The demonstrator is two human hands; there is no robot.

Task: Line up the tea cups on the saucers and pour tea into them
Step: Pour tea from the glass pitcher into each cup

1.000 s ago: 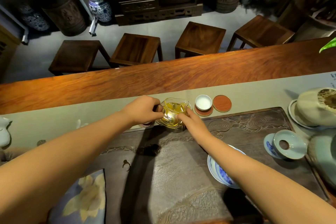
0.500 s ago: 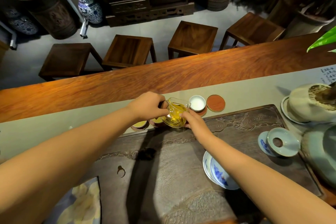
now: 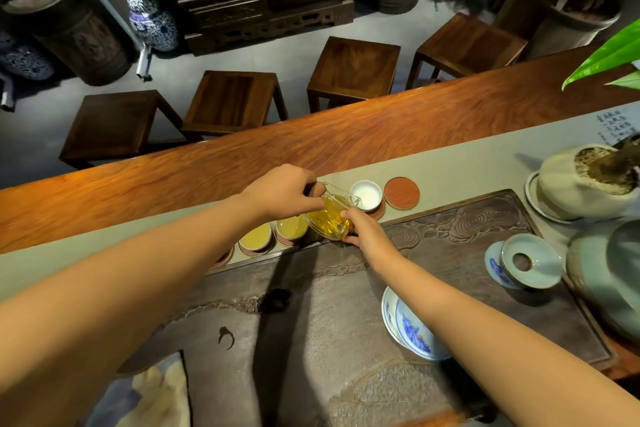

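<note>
Pitcher (image 3: pixel 329 218) now tipped further — spout over empty cup (image 3: pixel 366 195).

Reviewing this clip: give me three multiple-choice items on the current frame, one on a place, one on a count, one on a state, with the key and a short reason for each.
1. Where is the bare red saucer?
A. At the right end of the row
B. On the carved tea tray
C. Under the glass pitcher

2. How many cups plainly hold yellow tea?
A. None
B. Two
C. Four

3. What state is the white cup beside the spout in?
A. Full of tea
B. Upside down
C. Upright, showing no tea

Key: 1 A, it lies past the white cup with nothing on it. 2 B, two filled cups sit left of the glass pitcher. 3 C, its inside looks white while the left hand and right hand tilt the pitcher toward it.
</note>
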